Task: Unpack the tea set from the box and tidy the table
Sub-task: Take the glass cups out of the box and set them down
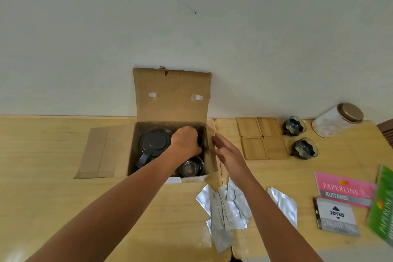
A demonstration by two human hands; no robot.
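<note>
1. An open cardboard box (170, 112) sits on the wooden counter (53, 198) against the wall, its lid flap standing upright and a side flap lying flat to the left.
2. Inside the box, a dark teapot (154, 144) with a round lid fills the left half; a glass cup (191, 168) lies in the near right corner.
3. The left hand (186, 142) reaches down into the far right part of the box, fingers curled round something dark — what it is cannot be told.
4. The right hand (225, 151) hovers just outside the box's right wall, fingers straight and together, holding nothing.
5. To the right of the box, four wooden coasters (262, 137) lie in a two-by-two block, edges touching.
6. Just beside them stand two glass cups (299, 136) with dark contents, one behind the other.
7. A glass jar (338, 120) with a gold lid lies tilted at the far right.
8. Silver foil sachets (229, 210) are scattered near the front edge — some overlapping.
9. Further right lie a pink receipt book (344, 191), a stamp pad box (338, 217) and a green booklet (382, 204).
</note>
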